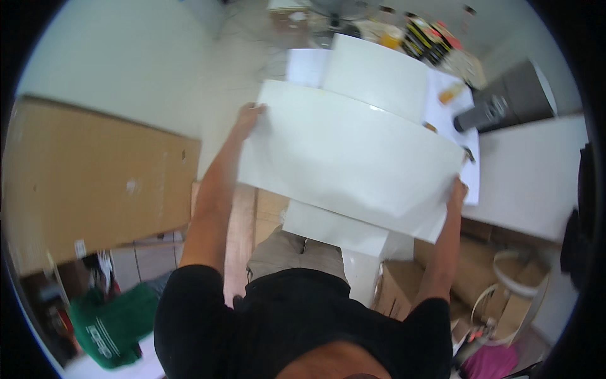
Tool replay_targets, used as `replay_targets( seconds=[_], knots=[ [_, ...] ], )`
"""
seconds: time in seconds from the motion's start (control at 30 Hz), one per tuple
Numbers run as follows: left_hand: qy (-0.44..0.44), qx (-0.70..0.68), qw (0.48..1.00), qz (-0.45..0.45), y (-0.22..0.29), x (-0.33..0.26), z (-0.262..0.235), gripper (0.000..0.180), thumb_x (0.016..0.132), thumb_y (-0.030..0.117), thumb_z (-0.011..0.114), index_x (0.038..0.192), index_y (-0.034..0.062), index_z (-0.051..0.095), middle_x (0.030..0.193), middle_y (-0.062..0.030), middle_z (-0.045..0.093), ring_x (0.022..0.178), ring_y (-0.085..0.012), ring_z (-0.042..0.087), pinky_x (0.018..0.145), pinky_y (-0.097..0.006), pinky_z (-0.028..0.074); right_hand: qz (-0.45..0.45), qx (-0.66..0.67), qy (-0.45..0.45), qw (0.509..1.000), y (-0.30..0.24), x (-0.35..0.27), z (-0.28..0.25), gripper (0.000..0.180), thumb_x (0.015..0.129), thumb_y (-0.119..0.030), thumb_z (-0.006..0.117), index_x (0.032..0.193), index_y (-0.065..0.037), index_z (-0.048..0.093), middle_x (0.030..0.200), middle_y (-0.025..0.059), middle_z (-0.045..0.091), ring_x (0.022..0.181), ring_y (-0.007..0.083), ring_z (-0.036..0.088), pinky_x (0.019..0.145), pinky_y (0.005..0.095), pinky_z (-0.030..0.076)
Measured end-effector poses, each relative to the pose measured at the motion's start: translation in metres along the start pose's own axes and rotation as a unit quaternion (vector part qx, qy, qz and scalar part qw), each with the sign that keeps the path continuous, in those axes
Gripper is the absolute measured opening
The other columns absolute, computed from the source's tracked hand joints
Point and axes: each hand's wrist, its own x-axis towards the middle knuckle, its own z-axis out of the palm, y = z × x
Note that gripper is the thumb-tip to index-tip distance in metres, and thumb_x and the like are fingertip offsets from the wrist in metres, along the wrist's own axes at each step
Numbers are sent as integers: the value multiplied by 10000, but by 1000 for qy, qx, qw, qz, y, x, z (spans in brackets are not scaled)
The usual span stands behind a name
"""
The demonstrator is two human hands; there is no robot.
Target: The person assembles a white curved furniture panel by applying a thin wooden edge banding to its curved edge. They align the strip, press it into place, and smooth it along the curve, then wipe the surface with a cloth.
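A wide white sheet [353, 148] spans the space in front of me, its lower right corner bending slightly. My left hand [250, 117] is closed on its left edge near the far corner. At the opposite end, my right hand [459, 189] grips the right edge. Both hands' fingertips are partly hidden by the sheet. Beyond it, a second white sheet [379, 72] lies on the white-topped table [308, 66]. Another white piece [334, 227] shows below the held sheet, close to my lap; whether it joins the far one is hidden.
A dark grey cylinder [470, 118] and a small orange-yellow bottle [451, 93] are on the table's right side. Several bottles and packages [429, 39] crowd the far end. A large cardboard panel [101, 177] stands left, with a green cloth [113, 325] below it. Cardboard boxes [404, 284] sit lower right.
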Motion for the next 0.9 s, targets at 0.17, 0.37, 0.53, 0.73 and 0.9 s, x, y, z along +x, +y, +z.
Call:
replay_targets(
  seconds=[0.17, 0.37, 0.53, 0.73, 0.9],
  knots=[
    [183, 82, 970, 138, -75, -22, -2, 537, 957, 319, 816, 1385, 6, 733, 1318, -195, 781, 1212, -337, 747, 1081, -446, 578, -197, 45, -8, 979, -29, 11, -13, 433, 1073, -354, 660, 1209, 54, 718, 997, 137, 743, 876, 257, 696, 819, 421, 594],
    [249, -55, 961, 105, -65, -181, -9, 208, 924, -15, 710, 1106, 3, 808, 920, -107, 802, 830, -165, 752, 804, -341, 605, -244, -105, 34, 963, -99, -154, -11, 480, 1118, -364, 563, 881, 30, 702, 772, 100, 658, 680, 221, 587, 626, 395, 509],
    [164, -329, 930, -22, -140, -278, -38, 136, 1045, 10, 654, 1113, -48, 758, 876, -98, 783, 780, -146, 746, 703, -315, 600, -326, -16, -250, 912, -106, -310, 96, 441, 1111, -184, 495, 694, -42, 506, 649, 41, 484, 601, 159, 448, 602, 355, 474],
    [117, -375, 919, 23, -151, -352, -101, 238, 1106, 180, 653, 1194, -23, 739, 927, -90, 772, 796, -148, 746, 692, -311, 593, -229, -40, -651, 723, -150, -608, 208, 481, 1200, -400, 502, 1353, -2, 725, 874, 74, 683, 824, 140, 652, 734, 294, 531],
    [211, -478, 852, 24, -148, -397, -184, 258, 1093, 243, 728, 1200, 9, 750, 1065, -83, 783, 967, -153, 744, 790, -311, 595, -195, -117, -835, 502, -161, -768, 242, 606, 1214, -430, 414, 1716, -92, 425, 884, 89, 735, 694, 131, 617, 667, 303, 525]
  ],
)
